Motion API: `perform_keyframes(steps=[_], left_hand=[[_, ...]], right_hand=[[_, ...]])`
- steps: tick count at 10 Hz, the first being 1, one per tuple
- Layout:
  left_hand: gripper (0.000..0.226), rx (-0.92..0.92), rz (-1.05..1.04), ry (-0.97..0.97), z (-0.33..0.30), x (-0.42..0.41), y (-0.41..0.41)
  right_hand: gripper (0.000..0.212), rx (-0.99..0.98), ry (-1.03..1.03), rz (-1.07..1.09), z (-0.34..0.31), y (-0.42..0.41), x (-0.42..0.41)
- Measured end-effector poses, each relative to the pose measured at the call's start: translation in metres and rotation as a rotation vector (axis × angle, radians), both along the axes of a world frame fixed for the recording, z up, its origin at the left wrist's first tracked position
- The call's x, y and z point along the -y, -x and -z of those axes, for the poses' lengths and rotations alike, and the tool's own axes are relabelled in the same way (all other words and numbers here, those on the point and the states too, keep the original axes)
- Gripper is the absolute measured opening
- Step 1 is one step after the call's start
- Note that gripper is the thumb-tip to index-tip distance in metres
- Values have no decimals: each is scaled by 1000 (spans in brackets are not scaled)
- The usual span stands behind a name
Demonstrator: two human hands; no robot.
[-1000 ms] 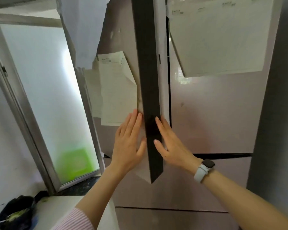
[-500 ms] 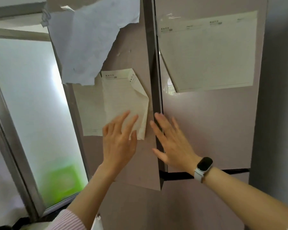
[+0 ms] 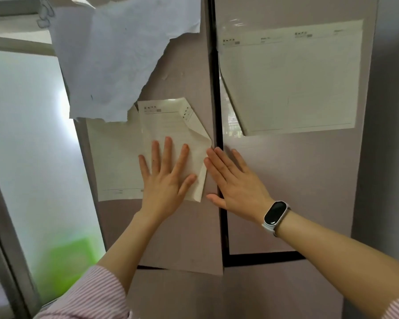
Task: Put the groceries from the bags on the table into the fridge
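1. While the head view looks close at the fridge (image 3: pixel 297 180), both hands lie flat against its upper doors with fingers straight and spread, gripping nothing.
2. The left hand (image 3: pixel 166 180) presses on the left door (image 3: pixel 182 238), its fingers lying over a folded cream paper (image 3: pixel 171 125) stuck there.
3. The right hand (image 3: pixel 237 183) presses on the right door (image 3: pixel 309 192); its thumb and forefinger reach across the dark seam (image 3: pixel 217 88) between the doors. A smart band (image 3: pixel 275 214) sits on that wrist.
4. The left door's lower edge stands slightly proud of the panel below, so it may not be fully shut; the angle makes that hard to judge.
5. A torn white sheet (image 3: pixel 115 54) covers the left door's top, and a large cream sheet (image 3: pixel 293 81) hangs on the right door.
6. Frosted glass (image 3: pixel 28 134) at the left shows only a blurred green patch. No groceries or bags are in view.
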State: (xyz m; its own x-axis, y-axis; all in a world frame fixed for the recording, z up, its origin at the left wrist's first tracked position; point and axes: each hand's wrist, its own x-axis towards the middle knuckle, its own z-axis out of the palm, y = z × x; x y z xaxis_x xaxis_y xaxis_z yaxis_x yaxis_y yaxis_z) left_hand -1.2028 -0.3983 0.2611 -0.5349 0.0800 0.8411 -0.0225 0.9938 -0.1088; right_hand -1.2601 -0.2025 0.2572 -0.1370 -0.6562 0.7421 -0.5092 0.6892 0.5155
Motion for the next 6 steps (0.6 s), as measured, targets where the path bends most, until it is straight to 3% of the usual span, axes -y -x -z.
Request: perform_keyframes(steps=[2,4,5,6], left_hand=[[65,-24,-42,-18,1,-6,25],[66,-11,-87,9,2,-2,42],[66,-51,-80,34,4,3,45],[67,-47,-59,48,5,1,48]], right_hand=[[98,-39,-22,206,-5,12,5],[107,-1,-8,258,-11,27,10],[99,29,16,158,-7,30,8],[68,114,71,-4,-8,15,-1]])
